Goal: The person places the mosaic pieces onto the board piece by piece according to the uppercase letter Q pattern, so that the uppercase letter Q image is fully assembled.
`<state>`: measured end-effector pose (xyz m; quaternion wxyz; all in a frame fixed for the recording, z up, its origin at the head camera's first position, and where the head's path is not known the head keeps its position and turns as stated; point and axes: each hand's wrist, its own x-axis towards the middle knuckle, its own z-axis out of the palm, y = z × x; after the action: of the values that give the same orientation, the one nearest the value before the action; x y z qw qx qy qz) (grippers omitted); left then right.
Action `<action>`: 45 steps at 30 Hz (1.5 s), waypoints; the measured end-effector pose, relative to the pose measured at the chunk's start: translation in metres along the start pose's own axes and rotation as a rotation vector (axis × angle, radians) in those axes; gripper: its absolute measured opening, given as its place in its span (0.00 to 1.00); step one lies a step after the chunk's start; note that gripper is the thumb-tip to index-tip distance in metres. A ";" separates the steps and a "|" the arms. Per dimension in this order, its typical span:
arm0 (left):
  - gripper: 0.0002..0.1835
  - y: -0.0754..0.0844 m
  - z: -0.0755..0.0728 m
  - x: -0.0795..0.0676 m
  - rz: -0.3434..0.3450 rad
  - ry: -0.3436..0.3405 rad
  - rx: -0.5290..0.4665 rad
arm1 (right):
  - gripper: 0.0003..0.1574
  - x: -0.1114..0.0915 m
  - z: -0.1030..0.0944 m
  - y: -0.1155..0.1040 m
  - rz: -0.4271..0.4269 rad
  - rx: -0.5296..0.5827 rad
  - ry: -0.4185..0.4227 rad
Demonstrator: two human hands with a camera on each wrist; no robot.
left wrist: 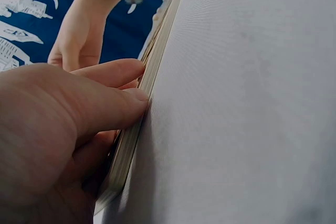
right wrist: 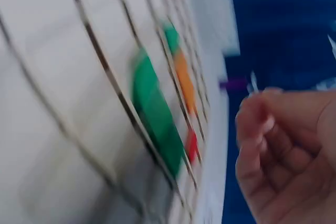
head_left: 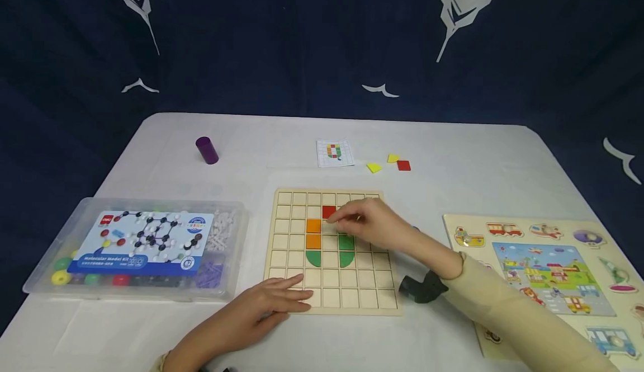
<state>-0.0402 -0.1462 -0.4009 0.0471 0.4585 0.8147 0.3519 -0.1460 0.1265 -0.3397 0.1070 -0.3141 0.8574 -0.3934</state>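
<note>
A square wooden grid board (head_left: 364,299) lies mid-table. It carries a red tile (head_left: 329,212), orange tiles (head_left: 313,226), a green square tile (head_left: 346,242) and two green quarter-round tiles (head_left: 313,258). My left hand (head_left: 256,311) rests at the board's near left corner, fingers fairly straight on its surface. In the left wrist view the thumb (left wrist: 131,103) touches the board's side edge. Over the upper grid, just below the red tile, reaches my right hand (head_left: 374,224). Its thumb and fingers (right wrist: 257,124) come together; no tile shows between them, though one may be hidden.
Behind the board lie a pattern card (head_left: 335,154), yellow pieces (head_left: 374,168) and a loose red square (head_left: 404,165). A purple cylinder (head_left: 207,150) stands back left. On the left is a molecular model kit box (head_left: 151,243); at right, a picture puzzle board (head_left: 553,271).
</note>
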 end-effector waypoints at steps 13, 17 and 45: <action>0.23 0.000 0.001 -0.001 -0.004 0.008 0.013 | 0.25 0.014 -0.109 0.094 0.548 0.364 0.385; 0.23 -0.001 0.002 0.000 0.010 0.021 0.007 | 0.27 0.021 -0.118 0.115 0.671 0.405 0.412; 0.22 -0.001 0.000 0.001 0.020 0.009 -0.007 | 0.10 0.011 -0.104 0.121 0.526 -0.176 0.301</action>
<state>-0.0417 -0.1458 -0.4012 0.0413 0.4650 0.8089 0.3574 -0.2546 0.2421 -0.3593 0.0493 -0.0280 0.9461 -0.3187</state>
